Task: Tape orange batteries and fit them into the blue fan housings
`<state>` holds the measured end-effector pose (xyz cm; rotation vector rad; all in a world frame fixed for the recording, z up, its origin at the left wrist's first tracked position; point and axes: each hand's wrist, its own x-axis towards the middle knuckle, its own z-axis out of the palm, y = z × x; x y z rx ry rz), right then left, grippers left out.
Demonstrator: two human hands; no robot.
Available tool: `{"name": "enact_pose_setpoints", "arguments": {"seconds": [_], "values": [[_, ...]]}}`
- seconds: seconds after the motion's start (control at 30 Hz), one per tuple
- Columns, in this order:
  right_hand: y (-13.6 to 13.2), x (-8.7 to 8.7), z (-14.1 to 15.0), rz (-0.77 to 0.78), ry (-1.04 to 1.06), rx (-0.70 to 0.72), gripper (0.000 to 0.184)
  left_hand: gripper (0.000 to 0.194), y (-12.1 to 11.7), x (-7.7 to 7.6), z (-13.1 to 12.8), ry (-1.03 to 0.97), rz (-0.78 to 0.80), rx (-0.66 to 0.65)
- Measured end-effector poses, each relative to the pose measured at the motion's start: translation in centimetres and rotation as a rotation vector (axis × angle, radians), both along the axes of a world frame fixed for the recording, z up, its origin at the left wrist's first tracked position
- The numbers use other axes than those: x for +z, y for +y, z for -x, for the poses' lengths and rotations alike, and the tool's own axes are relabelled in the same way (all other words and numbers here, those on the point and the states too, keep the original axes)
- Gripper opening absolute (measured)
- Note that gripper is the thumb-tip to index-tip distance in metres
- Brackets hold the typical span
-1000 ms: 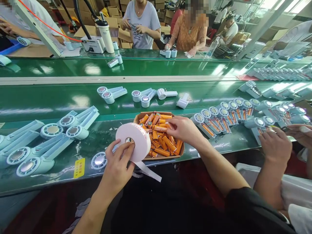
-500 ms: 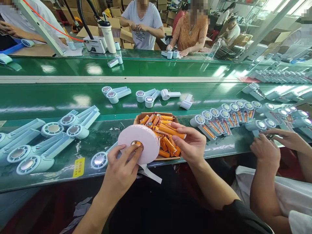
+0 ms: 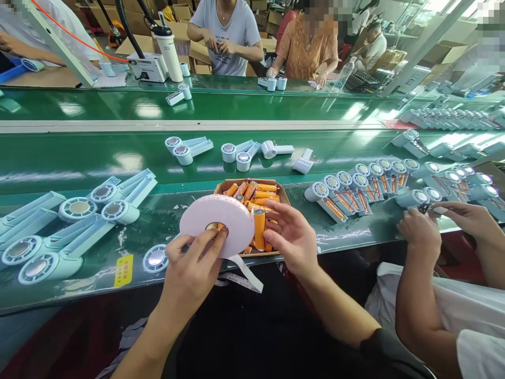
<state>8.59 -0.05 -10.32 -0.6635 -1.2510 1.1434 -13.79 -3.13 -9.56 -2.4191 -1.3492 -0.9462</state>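
My left hand (image 3: pixel 193 268) grips a large roll of white tape (image 3: pixel 197 218), with fingers at its core. A loose strip of tape (image 3: pixel 249 276) hangs below the roll. At the roll's right edge, the fingertips of my right hand (image 3: pixel 294 239) are on an orange cylindrical battery (image 3: pixel 259 230), which is now upright. Part of that grip is hidden behind the battery. Beneath both hands is a cardboard box (image 3: pixel 284 196) filled with orange batteries (image 3: pixel 266 188), partly covered by the roll.
Light-blue housings with round heads (image 3: pixel 114 210) lie on the left of the green bench. More housings holding orange batteries (image 3: pixel 345 195) stand in rows at right. A co-worker's hands (image 3: pixel 420 226) work close on my right. Several people sit across the conveyor (image 3: pixel 130 152).
The battery in my right hand has turned from lying sideways to upright, moving left and down beside the roll. The tape roll has tilted and shifted slightly left.
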Motion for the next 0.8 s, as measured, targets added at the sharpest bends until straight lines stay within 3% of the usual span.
{"name": "enact_pose_setpoints", "arguments": {"seconds": [0.1,0.2,0.3,0.43,0.5,0.7,0.8], "values": [[1.7,2.5,-1.6,0.226,-0.144,0.179,0.05,0.045,0.8,1.3,0.4,0.07,-0.033,-0.003],[2.5,4.2,-2.8,0.253,-0.302,0.142,0.045,0.048,1.6,2.6,0.6,0.132,-0.08,0.009],[2.3,4.2,-2.8,0.218,-0.259,0.034,0.042,0.049,2.0,3.2,0.4,0.131,-0.118,0.017],[2.0,3.0,-2.0,0.315,-0.171,0.273,0.04,0.047,2.3,2.8,0.0,0.124,-0.12,-0.003],[2.4,2.9,-1.9,0.352,-0.161,0.309,0.036,0.049,2.4,2.7,-0.2,0.124,-0.13,-0.013],[4.4,4.7,-4.0,0.355,-0.427,0.397,0.025,0.04,2.5,3.7,0.3,0.18,-0.145,-0.042],[4.2,4.3,-3.2,0.339,-0.19,0.316,0.031,0.041,2.4,3.4,-0.3,0.19,-0.16,0.011]]}}
